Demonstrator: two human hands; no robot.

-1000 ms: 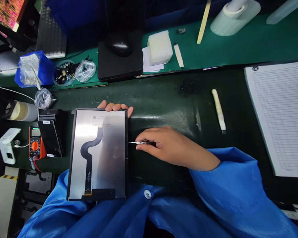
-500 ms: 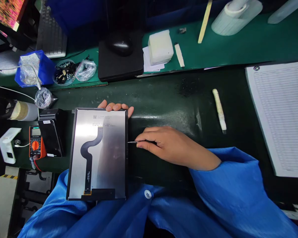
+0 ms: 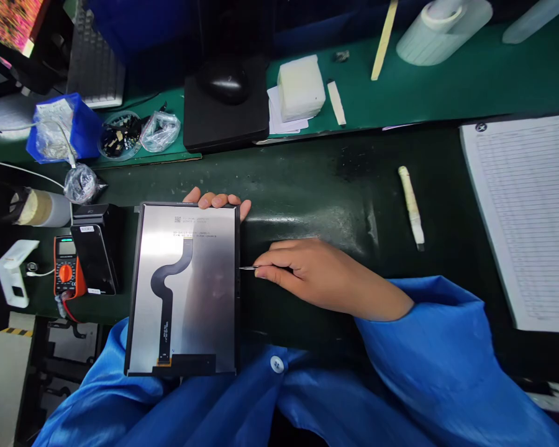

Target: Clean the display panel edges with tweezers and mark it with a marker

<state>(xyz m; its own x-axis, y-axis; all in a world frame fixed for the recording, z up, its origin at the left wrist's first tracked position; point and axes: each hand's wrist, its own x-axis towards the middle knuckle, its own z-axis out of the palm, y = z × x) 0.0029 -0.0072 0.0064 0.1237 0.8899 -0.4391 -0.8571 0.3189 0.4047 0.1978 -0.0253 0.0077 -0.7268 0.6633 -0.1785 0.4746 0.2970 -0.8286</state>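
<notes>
Right fingers [image 3: 279, 253] pinch against the thumb [image 3: 274, 273], knuckles up; left fingers [image 3: 220, 200] curl, their palm hidden.

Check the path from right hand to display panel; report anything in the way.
Nothing visible blocks it: between the right hand and the display panel is only the thin metal tool that hand holds, its tip at the panel's right edge. The left hand holds the far edge, off that line.

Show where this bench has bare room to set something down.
Bare benchtop lies between the green shelf and right hand, bounded by the left hand and white-wrapped tool; another patch separates that tool from the lined pad. Crowded: leftward, around the multimeter, smartphone and blue bin.
</notes>
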